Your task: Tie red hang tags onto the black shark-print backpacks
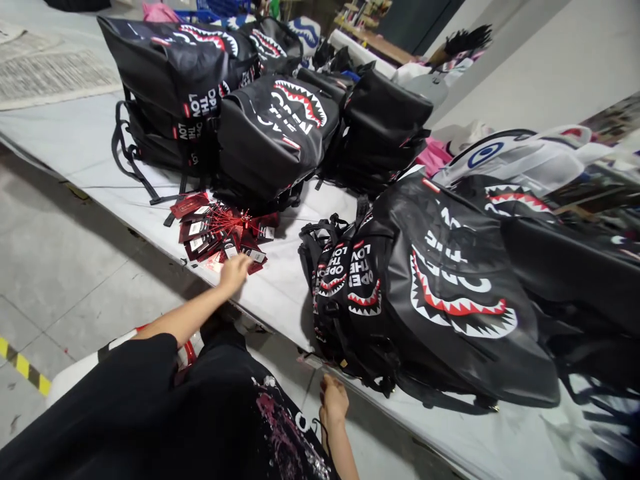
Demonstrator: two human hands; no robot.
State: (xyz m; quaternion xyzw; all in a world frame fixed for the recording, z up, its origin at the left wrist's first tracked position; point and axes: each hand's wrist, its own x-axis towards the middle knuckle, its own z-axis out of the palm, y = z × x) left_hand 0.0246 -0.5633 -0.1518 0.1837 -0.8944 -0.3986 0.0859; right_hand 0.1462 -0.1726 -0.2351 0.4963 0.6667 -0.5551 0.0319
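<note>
My left hand (234, 274) reaches to the front edge of the table, its fingers closed at the near side of a pile of red and black hang tags (220, 230) with red strings. The fingertips meet one tag with a white label (257, 255). Lower down, my right hand (334, 398) is curled beside the table edge, just below a black backpack (445, 287) with a red-and-white shark-mouth print. What its fingers hold, if anything, cannot be made out. A small pale piece (311, 361) lies at the edge near that hand.
Behind the tags stand several black printed backpacks, including a roll-top one (280, 133) and a taller one (165, 87). White bags (520, 153) are heaped at the right. The white-covered table (80, 143) runs diagonally, with tiled floor (60, 267) along its front.
</note>
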